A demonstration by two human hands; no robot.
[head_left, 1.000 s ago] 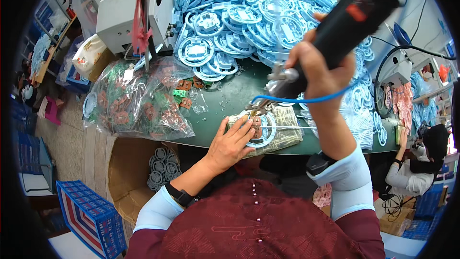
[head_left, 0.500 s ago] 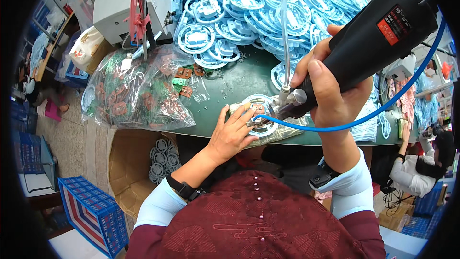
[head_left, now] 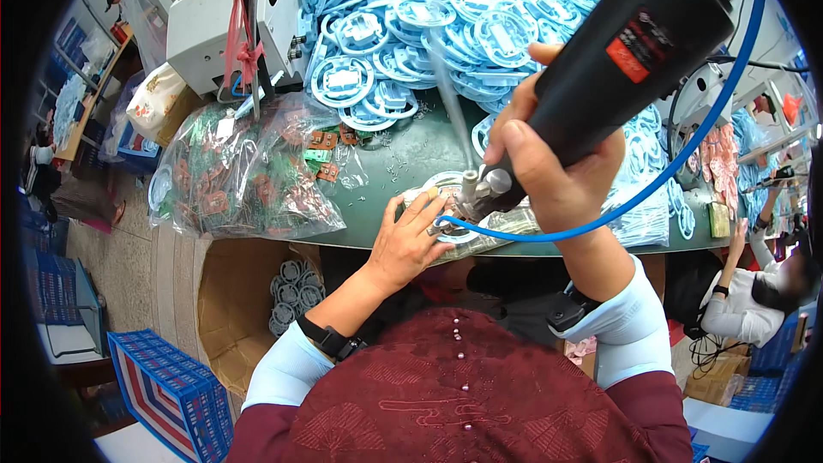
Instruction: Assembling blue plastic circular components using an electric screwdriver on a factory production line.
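- Grip of my right hand: fingers and thumb wrapped round one black power screwdriver, which slants down to the left.
- From my remote seat I see its one metal nose over one light-blue round housing, just beside my left fingertips; whether the bit touches, I cannot tell.
- My left hand lies with fingers stretched and a little spread on that housing, which rests near the front edge of the green table.
- Under the housing I make out one clear-wrapped pack.
- One blue cord arcs past the right hand; one translucent tube, blurred, rises from the nose.
- Behind the hands I have one big heap of light-blue housings, overlapping too much for me to count.
- On the left sits one clear bag of brown and green circuit boards; beside it I count about four loose boards, one green and three brown.
- Further back stands one grey-white machine with one red ribbon.
- Below the table edge I see one cardboard box with several grey rings, and one blue crate.
- Each wrist wears one black band.
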